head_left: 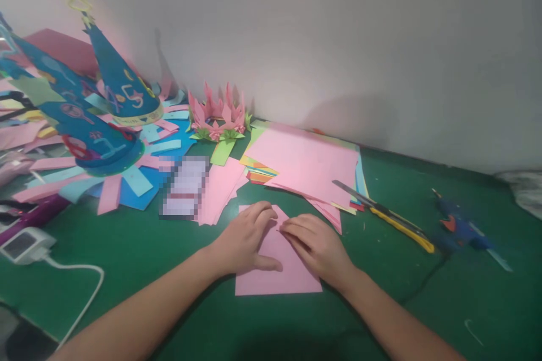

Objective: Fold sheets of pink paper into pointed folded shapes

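Observation:
A sheet of pink paper (277, 279) lies on the green table in front of me, its far right corner turned over. My left hand (243, 240) rests flat on the sheet's left side, thumb spread from the fingers. On the right side, my right hand (315, 242) has its fingers bunched together at the folded edge of the sheet. Its thumb is mostly hidden. Just beyond the hands lies a stack of pink sheets (305, 155) over other coloured paper. A smaller pile of pink paper (222, 189) sits to the left of it.
A yellow utility knife (400, 225) and a blue glue gun (466, 225) lie at right. At left stand blue cone hats (122, 76) among paper strips, with a pink paper crown (218, 113) behind. A blurred-out phone (186, 186) and a white corded device (27, 245) are nearby.

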`<move>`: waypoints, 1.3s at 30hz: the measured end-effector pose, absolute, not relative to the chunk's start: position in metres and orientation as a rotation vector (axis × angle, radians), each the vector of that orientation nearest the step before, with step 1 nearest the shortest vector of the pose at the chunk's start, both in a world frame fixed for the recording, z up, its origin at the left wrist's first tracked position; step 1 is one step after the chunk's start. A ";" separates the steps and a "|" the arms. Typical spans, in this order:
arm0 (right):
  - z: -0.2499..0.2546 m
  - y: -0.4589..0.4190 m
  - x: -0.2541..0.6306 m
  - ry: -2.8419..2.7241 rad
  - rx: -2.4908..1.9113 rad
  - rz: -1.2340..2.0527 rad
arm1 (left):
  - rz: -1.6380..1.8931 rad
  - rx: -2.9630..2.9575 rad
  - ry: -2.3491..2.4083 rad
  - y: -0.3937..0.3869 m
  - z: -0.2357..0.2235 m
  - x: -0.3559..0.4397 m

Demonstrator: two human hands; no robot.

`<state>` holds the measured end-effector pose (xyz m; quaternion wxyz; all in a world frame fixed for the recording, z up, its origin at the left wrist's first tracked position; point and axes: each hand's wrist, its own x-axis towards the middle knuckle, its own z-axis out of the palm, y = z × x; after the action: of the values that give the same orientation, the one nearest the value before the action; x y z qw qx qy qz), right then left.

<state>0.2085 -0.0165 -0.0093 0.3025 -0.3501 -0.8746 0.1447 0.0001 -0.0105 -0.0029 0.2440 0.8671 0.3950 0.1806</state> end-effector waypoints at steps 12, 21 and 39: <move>-0.011 -0.016 0.211 -2.361 -0.965 0.288 | 0.493 2.333 1.053 -0.010 -0.002 -0.001; -0.011 -0.018 0.208 -2.457 -0.914 0.245 | 0.410 2.337 1.044 -0.009 -0.001 -0.001; -0.005 -0.027 0.205 -2.509 -0.855 0.282 | 0.434 2.363 1.033 -0.010 -0.004 -0.002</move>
<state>0.2049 -0.0267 -0.0045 0.2356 -0.3118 -0.9147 0.1029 -0.0019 -0.0103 -0.0037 0.2604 0.8725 0.3813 0.1601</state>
